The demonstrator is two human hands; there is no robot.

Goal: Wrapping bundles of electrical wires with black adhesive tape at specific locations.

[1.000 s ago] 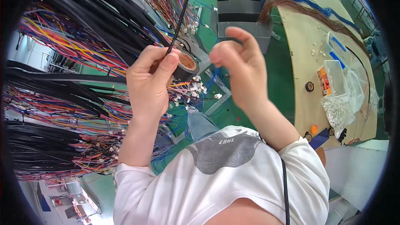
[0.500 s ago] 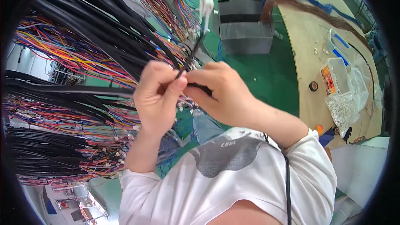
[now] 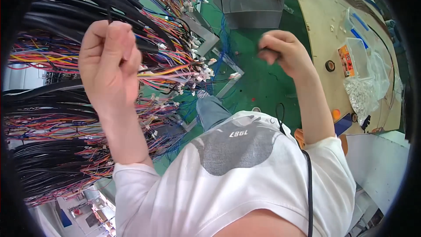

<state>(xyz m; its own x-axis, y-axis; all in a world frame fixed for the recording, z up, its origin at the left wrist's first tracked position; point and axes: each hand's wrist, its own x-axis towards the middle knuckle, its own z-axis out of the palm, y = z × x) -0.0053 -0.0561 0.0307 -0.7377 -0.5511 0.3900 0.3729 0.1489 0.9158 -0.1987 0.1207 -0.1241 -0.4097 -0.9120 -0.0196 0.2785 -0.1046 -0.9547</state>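
L hand (image 3: 107, 63) is raised, thumb & fingertips pinched on a black cable (image 3: 109, 14); it looks thin, dark & roughly straight, poking up from those fingertips, its outline nearly lost against the thick black cables (image 3: 52, 19) behind & left of the fingers. R hand (image 3: 289, 55) is well apart, off to the right of the L fingers, its own fingers curled in on a small dark thing (image 3: 269, 54) (motion blur, can't tell what it is), just a dark patch btwn thumb & fingertips. Right of the L fingers & a bit lower: coloured wires (image 3: 173, 57) w/ white plugs (image 3: 204, 72). Above the R fingers, slightly left: a grey bin (image 3: 252, 11). Right of the R fingers: a wood table (image 3: 318, 35) w/ a black tape roll (image 3: 330, 66), clear tub (image 3: 360, 57) & bag of small white bits (image 3: 359, 94).
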